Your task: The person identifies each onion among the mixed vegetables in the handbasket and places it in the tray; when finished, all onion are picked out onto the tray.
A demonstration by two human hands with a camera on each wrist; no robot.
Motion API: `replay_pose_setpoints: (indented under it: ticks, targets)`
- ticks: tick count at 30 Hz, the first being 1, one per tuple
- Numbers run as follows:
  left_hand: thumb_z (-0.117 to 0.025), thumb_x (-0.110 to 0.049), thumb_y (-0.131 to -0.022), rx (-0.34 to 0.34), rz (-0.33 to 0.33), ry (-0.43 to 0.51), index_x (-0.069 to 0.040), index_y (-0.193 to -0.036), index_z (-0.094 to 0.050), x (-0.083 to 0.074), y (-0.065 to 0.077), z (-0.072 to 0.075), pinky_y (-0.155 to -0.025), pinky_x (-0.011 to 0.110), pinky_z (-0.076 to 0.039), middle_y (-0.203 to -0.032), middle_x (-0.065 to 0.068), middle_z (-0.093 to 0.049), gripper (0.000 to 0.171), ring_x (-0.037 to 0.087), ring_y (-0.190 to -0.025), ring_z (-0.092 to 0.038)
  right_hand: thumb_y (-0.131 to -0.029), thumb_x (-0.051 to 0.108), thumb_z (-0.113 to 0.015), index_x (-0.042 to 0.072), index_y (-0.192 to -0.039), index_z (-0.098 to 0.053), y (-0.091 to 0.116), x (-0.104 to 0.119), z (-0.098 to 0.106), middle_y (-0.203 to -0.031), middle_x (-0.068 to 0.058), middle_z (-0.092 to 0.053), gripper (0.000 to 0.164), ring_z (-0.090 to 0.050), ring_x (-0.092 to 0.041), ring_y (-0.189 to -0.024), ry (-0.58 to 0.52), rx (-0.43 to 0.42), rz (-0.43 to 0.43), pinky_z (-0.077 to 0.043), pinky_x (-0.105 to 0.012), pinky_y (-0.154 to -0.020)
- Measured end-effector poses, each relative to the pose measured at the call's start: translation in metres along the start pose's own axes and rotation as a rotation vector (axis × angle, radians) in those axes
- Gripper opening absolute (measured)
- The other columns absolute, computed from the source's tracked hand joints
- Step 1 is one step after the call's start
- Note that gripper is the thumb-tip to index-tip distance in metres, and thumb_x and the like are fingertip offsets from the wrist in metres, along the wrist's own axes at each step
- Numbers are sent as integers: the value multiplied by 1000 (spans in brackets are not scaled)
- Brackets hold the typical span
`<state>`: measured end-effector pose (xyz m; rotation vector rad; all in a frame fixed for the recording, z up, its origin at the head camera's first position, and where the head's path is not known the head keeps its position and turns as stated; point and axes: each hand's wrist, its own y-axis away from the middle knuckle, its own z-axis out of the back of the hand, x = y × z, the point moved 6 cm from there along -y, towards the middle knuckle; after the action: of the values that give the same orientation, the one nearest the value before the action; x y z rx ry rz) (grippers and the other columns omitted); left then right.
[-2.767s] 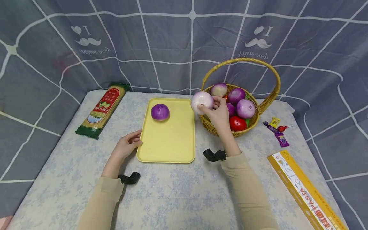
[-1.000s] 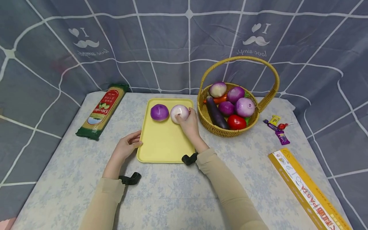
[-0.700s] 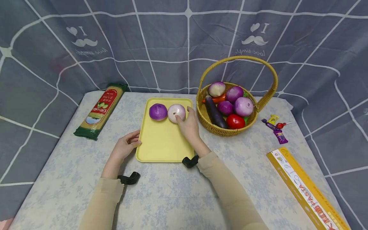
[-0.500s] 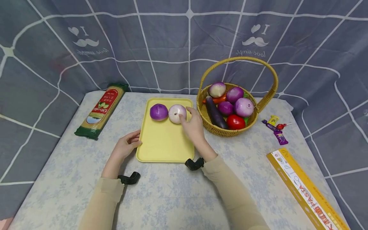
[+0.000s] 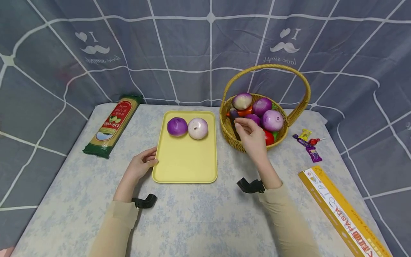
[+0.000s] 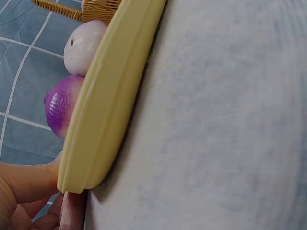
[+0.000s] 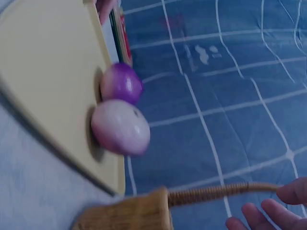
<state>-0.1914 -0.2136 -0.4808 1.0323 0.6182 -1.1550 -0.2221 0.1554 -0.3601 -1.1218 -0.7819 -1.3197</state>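
Observation:
On the yellow tray (image 5: pixel 184 160), a dark purple onion (image 5: pixel 177 126) and a pale pinkish-white onion (image 5: pixel 198 128) sit side by side near the far edge. My left hand (image 5: pixel 141 165) holds the tray's left rim, thumb at the rim and fingers under it in the left wrist view. Over the front of the wicker basket (image 5: pixel 232 142) is my right hand (image 5: pixel 253 139), fingers loosely bent with nothing in them. It partly covers a dark eggplant (image 5: pixel 233 115) and a red tomato (image 5: pixel 269 137). Its fingertips (image 7: pixel 249 213) show at the right wrist view's lower right.
More onions (image 5: pixel 273 120) and an orange carrot (image 5: pixel 245 111) fill the basket, whose tall handle (image 5: pixel 268 66) arches above. Wrapped candies (image 5: pixel 313 153) and a pasta box (image 5: pixel 343 210) lie at right. A green-ended noodle pack (image 5: pixel 113 125) lies at back left.
My right hand brought the pale onion from the basket side onto the tray beside the purple one, let it go, and moved back right over the basket. My left hand stayed at the tray.

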Motion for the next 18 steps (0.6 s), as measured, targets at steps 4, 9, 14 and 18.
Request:
replay_pose_setpoints:
  ticks: [4,9,14,18]
  targets:
    - [-60,-11,-98,-6,1,-2,-10,-150,-42,1,0,1,-78,7,-45,-140,18,-54,55,28,-125,-53,-98,21,-60,3,-120,-68,-1,-9,27,-119,-14,-70,29,-64,-4,-96,45,-62,-38,-49,-11,-87]
    - [-61,-12,-98,-4,7,-5,-11,-151,-42,0,1,0,-81,9,-46,-140,18,-54,56,28,-125,-53,-99,23,-60,2,-121,-68,-3,-19,55,-114,-8,-71,31,-59,9,-87,74,-133,-69,-46,-7,-81]
    - [-60,-10,-98,-2,-3,4,-10,-151,-41,-1,1,0,-82,10,-47,-140,19,-54,56,29,-126,-53,-97,19,-62,1,-120,-68,-4,-28,77,-95,18,-64,30,-59,8,-84,49,-225,-96,-46,-8,-83]
    - [-60,-11,-98,1,1,7,-10,-151,-41,0,0,-1,-81,9,-46,-141,19,-53,56,29,-126,-52,-95,21,-64,3,-122,-66,-6,-35,88,-107,8,-67,32,-61,-1,-100,73,-262,-134,-49,-19,-97]
